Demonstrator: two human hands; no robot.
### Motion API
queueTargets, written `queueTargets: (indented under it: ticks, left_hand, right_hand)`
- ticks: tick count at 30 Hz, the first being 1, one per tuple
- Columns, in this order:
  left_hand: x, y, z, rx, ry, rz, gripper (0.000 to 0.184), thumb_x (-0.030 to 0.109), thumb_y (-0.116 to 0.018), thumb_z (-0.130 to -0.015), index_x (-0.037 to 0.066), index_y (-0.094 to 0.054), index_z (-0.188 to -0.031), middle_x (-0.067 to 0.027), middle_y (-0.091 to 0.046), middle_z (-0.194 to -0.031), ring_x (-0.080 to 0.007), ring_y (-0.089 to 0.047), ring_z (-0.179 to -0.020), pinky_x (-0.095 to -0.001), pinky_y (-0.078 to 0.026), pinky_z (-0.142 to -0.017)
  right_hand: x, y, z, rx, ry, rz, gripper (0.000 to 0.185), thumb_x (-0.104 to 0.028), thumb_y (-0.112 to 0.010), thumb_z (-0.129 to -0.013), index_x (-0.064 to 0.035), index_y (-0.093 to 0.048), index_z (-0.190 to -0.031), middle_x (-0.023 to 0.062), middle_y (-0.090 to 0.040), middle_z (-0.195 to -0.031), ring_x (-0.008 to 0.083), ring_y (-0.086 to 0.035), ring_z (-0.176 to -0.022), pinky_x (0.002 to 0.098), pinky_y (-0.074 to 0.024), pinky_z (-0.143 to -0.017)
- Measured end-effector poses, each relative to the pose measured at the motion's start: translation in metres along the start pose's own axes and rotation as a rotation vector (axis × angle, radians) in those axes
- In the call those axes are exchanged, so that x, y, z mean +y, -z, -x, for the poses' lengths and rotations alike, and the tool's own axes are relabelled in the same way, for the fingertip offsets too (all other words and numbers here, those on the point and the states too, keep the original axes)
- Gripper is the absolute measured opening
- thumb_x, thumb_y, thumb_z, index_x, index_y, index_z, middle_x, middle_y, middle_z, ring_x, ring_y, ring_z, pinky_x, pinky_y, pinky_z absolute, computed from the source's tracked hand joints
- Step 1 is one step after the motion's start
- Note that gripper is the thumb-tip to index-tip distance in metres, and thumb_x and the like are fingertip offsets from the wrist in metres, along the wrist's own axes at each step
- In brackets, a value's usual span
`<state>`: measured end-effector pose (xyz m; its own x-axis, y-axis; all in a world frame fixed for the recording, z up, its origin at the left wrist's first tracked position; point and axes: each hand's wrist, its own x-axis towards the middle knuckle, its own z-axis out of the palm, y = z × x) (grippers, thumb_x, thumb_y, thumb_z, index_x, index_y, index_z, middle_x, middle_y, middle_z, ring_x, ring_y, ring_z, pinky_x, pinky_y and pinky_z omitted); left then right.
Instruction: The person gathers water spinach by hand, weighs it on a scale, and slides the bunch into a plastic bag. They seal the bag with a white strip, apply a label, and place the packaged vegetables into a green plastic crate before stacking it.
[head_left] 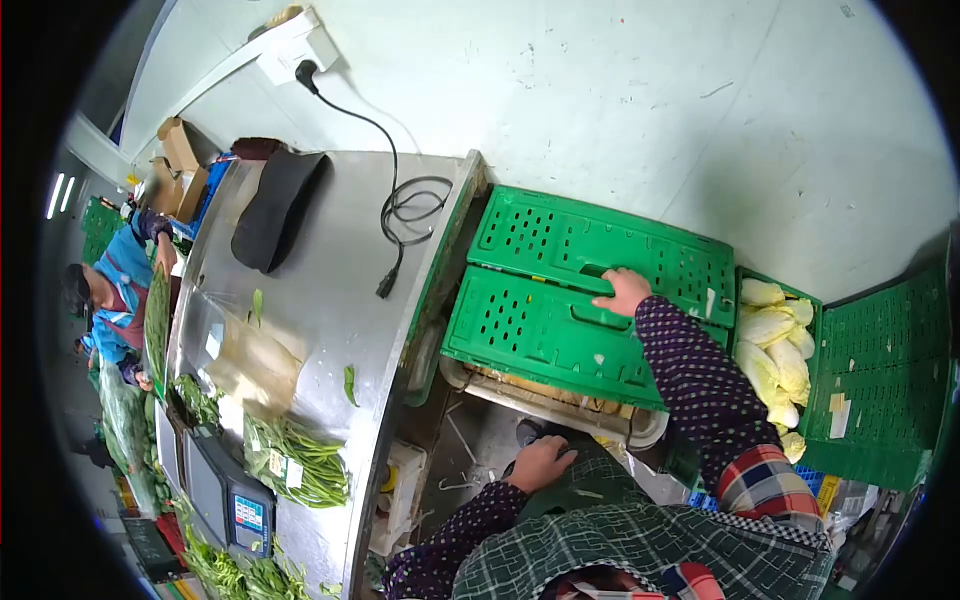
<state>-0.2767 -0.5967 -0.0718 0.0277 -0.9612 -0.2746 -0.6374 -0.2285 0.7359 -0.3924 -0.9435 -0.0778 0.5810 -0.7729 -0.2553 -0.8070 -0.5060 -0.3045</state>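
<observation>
My right hand [627,292] reaches forward over two green plastic crates that lie side by side by the wall. Its fingers curl at the handle slot of the far green crate [650,250], and the thumb points towards the near green crate [540,315]. Part of the grip is hidden by the hand itself. Beneath the near crate shows the pale rim of a tub [510,392] with something brownish inside. My left hand [542,464] lies over my knee, fingers stretched out, holding nothing.
Left is a metal table [335,280] with a scale [225,490], bagged green beans [300,460], a black cable [400,215] and a dark pad [278,210]. A crate of napa cabbages [775,345] stands right. Across the table, a person in blue [125,265] handles long greens.
</observation>
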Motion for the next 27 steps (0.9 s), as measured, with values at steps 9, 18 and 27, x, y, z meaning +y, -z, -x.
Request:
queueTargets:
  ticks: [9, 18, 27]
  left_hand:
    - [0.032, 0.028, -0.197, 0.358, -0.356, -0.367, 0.046, 0.038, -0.062, -0.084, 0.002, -0.057, -0.112, -0.0178, -0.057, -0.111, -0.0346, -0.054, -0.103, -0.0452, -0.041, -0.090]
    - [0.079, 0.108, -0.239, -0.068, -0.489, -0.638, 0.054, 0.055, -0.057, -0.082, 0.003, -0.061, -0.094, -0.0153, -0.057, -0.093, -0.0296, -0.058, -0.080, -0.0452, -0.047, -0.071]
    - [0.110, 0.158, -0.235, -0.996, 0.002, -0.098, 0.042, 0.043, -0.062, -0.084, 0.002, -0.063, -0.089, -0.0153, -0.061, -0.081, -0.0342, -0.063, -0.069, -0.0420, -0.052, -0.063]
  right_hand:
    - [0.036, 0.141, -0.077, 0.637, 0.201, -0.064, 0.025, -0.025, -0.061, -0.084, -0.0113, -0.065, -0.104, 0.0086, -0.064, -0.090, 0.0313, -0.059, -0.086, 0.0413, -0.0458, -0.077]
    - [0.077, 0.154, 0.023, 0.537, 0.200, -0.027, 0.025, -0.022, -0.062, -0.083, -0.0117, -0.063, -0.107, 0.0086, -0.062, -0.096, 0.0294, -0.060, -0.086, 0.0408, -0.0491, -0.072]
    - [0.195, 0.009, 0.055, 0.327, -0.574, -0.299, 0.022, -0.024, -0.064, -0.077, -0.0064, -0.070, -0.088, 0.0174, -0.067, -0.086, 0.0340, -0.064, -0.082, 0.0428, -0.0517, -0.074]
